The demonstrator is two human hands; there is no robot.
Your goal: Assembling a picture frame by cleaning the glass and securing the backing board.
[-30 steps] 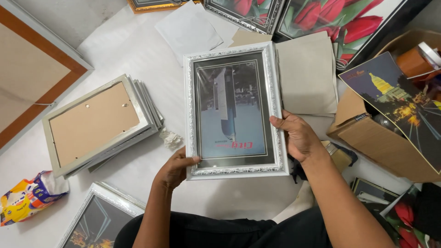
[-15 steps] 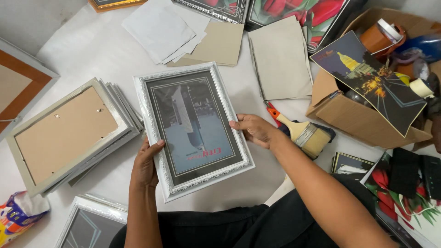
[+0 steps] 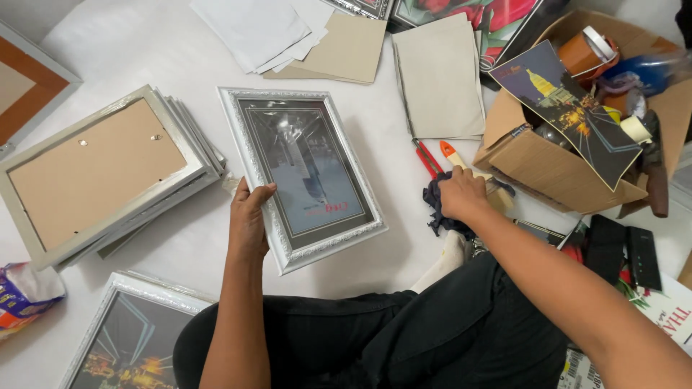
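Nearest the camera, the person's lap in dark trousers (image 3: 404, 331) fills the lower centre of the view, with both forearms reaching out over a white floor covering (image 3: 144, 57). At lower left lies a framed night-scene picture (image 3: 130, 346), partly cut off by the edge, and a crumpled snack bag (image 3: 25, 295) sits just beside it. The left hand (image 3: 249, 216) is clamped on the left edge of a white ornate picture frame (image 3: 306, 176), thumb over the moulding and fingers beneath (the frame lies face up, tilted slightly). The right hand (image 3: 461, 194) is closed down on a dark cloth (image 3: 440, 212) to the right of the frame; how firmly it holds cannot be told. A brush with an orange handle (image 3: 461, 162) and a red-handled tool (image 3: 427, 158) lie touching or just beside that cloth. Left of the frame rests a stack of frames (image 3: 108, 173), backs up. Further right, an open cardboard box (image 3: 548, 166) holds a city-night print (image 3: 569, 108) and assorted items. Farthest off lie grey backing boards (image 3: 436, 72) and white paper sheets (image 3: 252, 29).
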